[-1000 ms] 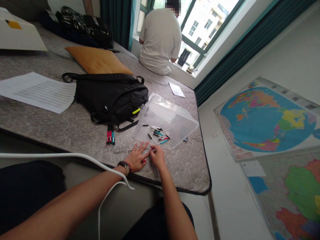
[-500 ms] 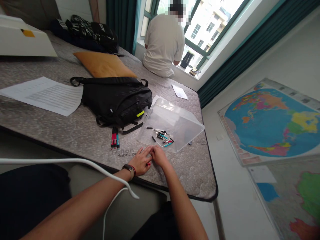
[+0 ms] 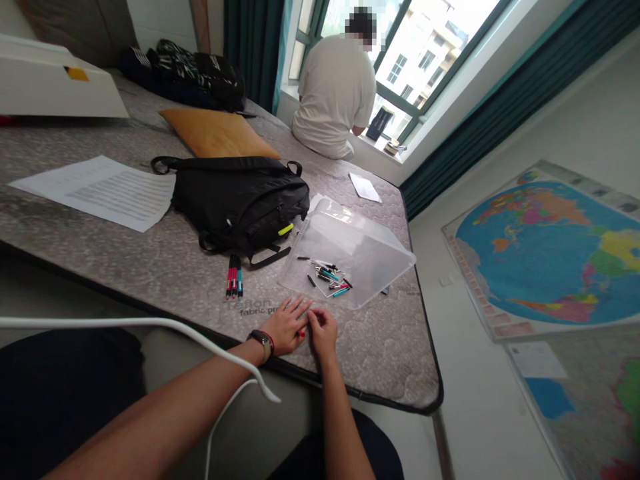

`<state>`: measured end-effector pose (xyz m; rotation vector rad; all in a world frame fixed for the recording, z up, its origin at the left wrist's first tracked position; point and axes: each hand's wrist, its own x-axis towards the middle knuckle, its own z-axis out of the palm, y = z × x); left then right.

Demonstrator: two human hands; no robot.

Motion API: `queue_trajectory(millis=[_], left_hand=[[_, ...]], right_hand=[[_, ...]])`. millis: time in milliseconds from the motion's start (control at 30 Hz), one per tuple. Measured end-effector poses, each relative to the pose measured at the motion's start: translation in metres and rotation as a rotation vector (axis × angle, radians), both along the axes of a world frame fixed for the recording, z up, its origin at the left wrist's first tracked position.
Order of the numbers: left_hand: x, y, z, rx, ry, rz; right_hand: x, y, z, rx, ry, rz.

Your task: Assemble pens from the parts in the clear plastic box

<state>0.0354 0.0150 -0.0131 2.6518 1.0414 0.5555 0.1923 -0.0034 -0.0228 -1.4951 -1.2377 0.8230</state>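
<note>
My left hand point(image 3: 286, 327) rests low over the front edge of the mattress, its fingers extended together and the thumb tucked in. A small red pen part point(image 3: 301, 333) shows at its thumb, the rest of it hidden by the hand. Close against those fingertips, my right hand point(image 3: 324, 333) is closed in a pinch; what it pinches cannot be made out. Just beyond lie loose pen parts point(image 3: 330, 275), black, white, teal and red, on a clear plastic sheet or folder point(image 3: 370, 250). To the left, several assembled pens point(image 3: 234, 277) in red and teal lie side by side.
A black backpack point(image 3: 240, 200) lies behind the pens, with a printed paper point(image 3: 105, 190) and a brown envelope point(image 3: 220, 133) around it. A white cable point(image 3: 200, 340) crosses above my left forearm. A person point(image 3: 335, 93) sits by the window, back turned.
My right hand has drawn back slightly towards me and its fingertips have come a little apart from my left hand. The view has shifted slightly; the pens and parts lie as before.
</note>
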Motion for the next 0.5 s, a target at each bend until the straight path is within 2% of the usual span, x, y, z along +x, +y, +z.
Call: queue_trajectory(millis=[133, 300, 500], left_hand=[[-0.0001, 0.0006, -0.0001, 0.001, 0.018, 0.001], [0.0005, 0.0004, -0.0002, 0.0, 0.017, -0.01], [0.0001, -0.0002, -0.002, 0.001, 0.003, -0.025]], right_hand=[[-0.0025, -0.0023, 0.0016, 0.009, -0.043, -0.014], [-0.0033, -0.0047, 0.0062, 0.092, -0.135, 0.016], [-0.0053, -0.0044, 0.0065, 0.042, -0.105, 0.008]])
